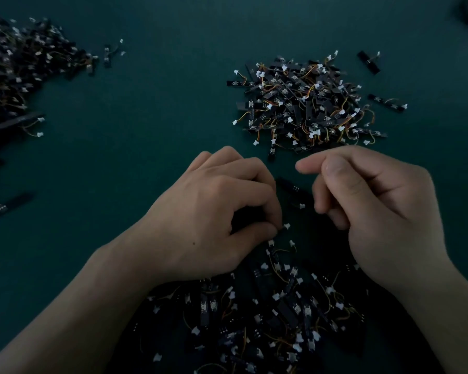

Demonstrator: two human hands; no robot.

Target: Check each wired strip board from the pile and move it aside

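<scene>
Lower centre of the frame: my left grip and right grip sit over the far edge of the near pile of wired strip boards. The boards are black strips with thin wires and white connectors, lying on the dark green bench.

Left grip: the fingers are curled down and the thumb is drawn in toward them, its tip just beside a white connector. I cannot tell whether anything is pinched under the fingers, as that gap is in shadow.

Right grip: the fingers are loosely curled, the forefinger is half extended toward the left, and nothing is held.

Between the two grips a single strip board lies on the bench, slanting from upper left to lower right, with a white plug just below it.

Above the right grip, right of centre, is a second heap of boards with yellow and orange wires. A third, wider heap at upper left runs off the left edge.

Loose boards lie apart from the heaps: one at upper right, one right of the second heap, and one at the left edge.
</scene>
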